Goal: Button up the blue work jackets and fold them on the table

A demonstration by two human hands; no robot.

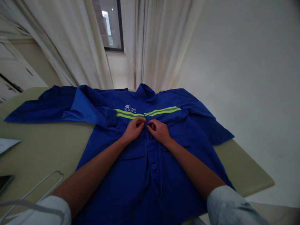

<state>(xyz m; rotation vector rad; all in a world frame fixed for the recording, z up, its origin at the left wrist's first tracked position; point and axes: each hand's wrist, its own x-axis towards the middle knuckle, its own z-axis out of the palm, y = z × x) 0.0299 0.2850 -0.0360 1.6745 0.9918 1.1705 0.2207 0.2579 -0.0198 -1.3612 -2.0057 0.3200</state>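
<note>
White printed logo (130,108) on chest of blue work jacket (140,175): characters too small to read.

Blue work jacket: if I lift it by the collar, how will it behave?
The blue work jacket will probably hang floppy: its sleeve lies in soft folds. The reflective stripe may be slightly stiffer. Its matte cloth probably isn't slippery.

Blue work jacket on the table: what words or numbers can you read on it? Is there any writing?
White printed mark on the chest of the blue work jacket: too small and blurred to read.
Yellow-green reflective stripes: no words to be seen.
</note>
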